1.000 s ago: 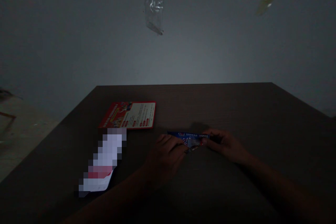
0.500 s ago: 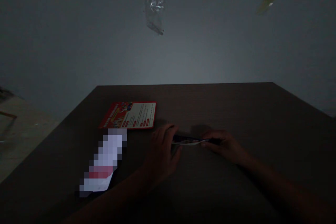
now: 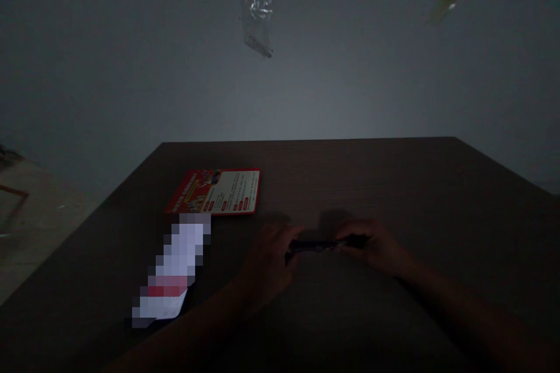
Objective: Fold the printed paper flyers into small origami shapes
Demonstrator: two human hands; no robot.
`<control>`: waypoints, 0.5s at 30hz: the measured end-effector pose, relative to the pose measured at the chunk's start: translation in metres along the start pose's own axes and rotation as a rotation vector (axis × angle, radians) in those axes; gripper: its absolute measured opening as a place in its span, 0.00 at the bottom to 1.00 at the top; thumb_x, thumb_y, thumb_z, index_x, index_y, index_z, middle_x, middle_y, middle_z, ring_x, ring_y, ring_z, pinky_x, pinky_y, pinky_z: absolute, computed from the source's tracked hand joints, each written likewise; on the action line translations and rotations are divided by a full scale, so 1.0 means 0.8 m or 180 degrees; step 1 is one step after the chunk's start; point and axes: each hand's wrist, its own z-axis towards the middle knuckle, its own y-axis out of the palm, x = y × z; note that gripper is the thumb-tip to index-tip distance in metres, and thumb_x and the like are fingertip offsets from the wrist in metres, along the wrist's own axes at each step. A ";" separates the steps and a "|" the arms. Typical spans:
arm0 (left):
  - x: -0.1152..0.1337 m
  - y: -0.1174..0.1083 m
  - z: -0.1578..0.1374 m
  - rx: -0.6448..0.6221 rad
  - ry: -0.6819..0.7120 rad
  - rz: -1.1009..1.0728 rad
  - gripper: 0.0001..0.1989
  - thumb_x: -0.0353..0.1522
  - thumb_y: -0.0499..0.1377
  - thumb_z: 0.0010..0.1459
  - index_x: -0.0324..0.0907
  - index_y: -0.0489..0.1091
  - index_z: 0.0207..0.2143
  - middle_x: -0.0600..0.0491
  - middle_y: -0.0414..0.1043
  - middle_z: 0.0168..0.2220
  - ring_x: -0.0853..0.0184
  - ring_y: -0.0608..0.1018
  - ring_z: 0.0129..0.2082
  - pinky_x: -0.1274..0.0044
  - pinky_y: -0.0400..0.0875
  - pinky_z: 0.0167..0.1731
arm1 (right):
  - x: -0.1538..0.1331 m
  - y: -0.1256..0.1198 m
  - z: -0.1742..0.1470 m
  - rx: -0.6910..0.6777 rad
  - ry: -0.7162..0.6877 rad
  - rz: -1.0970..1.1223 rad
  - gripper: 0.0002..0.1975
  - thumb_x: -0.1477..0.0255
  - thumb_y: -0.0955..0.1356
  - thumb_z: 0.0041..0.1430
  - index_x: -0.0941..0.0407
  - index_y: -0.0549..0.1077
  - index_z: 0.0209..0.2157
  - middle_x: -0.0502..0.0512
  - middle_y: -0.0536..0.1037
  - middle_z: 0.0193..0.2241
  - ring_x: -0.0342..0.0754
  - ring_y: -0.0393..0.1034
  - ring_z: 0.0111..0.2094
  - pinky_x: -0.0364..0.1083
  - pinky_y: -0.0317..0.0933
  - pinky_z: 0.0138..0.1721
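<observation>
Thin dark packet [image 3: 315, 246] spanned edge-on from left grip [image 3: 272, 252] to right grip [image 3: 375, 243], each pinching an end. Red-and-white card [image 3: 221, 192] lay on the table [image 3: 350, 178], beyond and left of the left grip; lit phone [image 3: 174, 271], mostly pixelated, lay left of that grip.

Can count two hands [image 3: 269, 259] [image 3: 378, 245], one thin dark thing [image 3: 318, 246], one red and white card [image 3: 238, 192], one bright phone [image 3: 179, 256] and one table [image 3: 359, 178].
</observation>
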 end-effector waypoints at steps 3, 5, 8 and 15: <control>0.001 -0.001 -0.001 -0.0078 0.0099 0.0011 0.23 0.20 0.60 0.48 0.44 0.66 0.46 0.51 0.71 0.42 0.60 0.72 0.42 0.67 0.68 0.42 | -0.001 0.001 0.000 -0.0024 0.0009 -0.0117 0.06 0.68 0.71 0.53 0.55 0.75 0.31 0.54 0.77 0.30 0.47 0.72 0.32 0.46 0.65 0.33; 0.001 0.000 -0.001 -0.0058 0.0109 -0.0003 0.22 0.21 0.61 0.48 0.45 0.67 0.46 0.52 0.71 0.42 0.60 0.72 0.42 0.68 0.68 0.42 | 0.000 0.001 -0.001 -0.0026 0.0036 -0.0154 0.05 0.68 0.70 0.54 0.56 0.75 0.31 0.54 0.77 0.29 0.47 0.72 0.32 0.45 0.65 0.33; 0.001 0.001 -0.002 0.0100 0.0046 -0.0073 0.21 0.23 0.61 0.50 0.45 0.65 0.47 0.51 0.71 0.44 0.60 0.72 0.43 0.67 0.68 0.43 | 0.002 0.000 -0.001 -0.0023 0.0068 -0.0164 0.06 0.68 0.70 0.55 0.56 0.75 0.30 0.54 0.77 0.28 0.47 0.71 0.31 0.45 0.64 0.33; -0.001 0.002 -0.003 0.0441 -0.0212 -0.0293 0.13 0.29 0.60 0.53 0.44 0.63 0.42 0.52 0.70 0.38 0.64 0.73 0.36 0.73 0.68 0.37 | 0.003 -0.002 -0.003 0.0325 0.0238 0.0033 0.08 0.67 0.70 0.53 0.57 0.76 0.30 0.54 0.78 0.29 0.47 0.72 0.31 0.43 0.65 0.31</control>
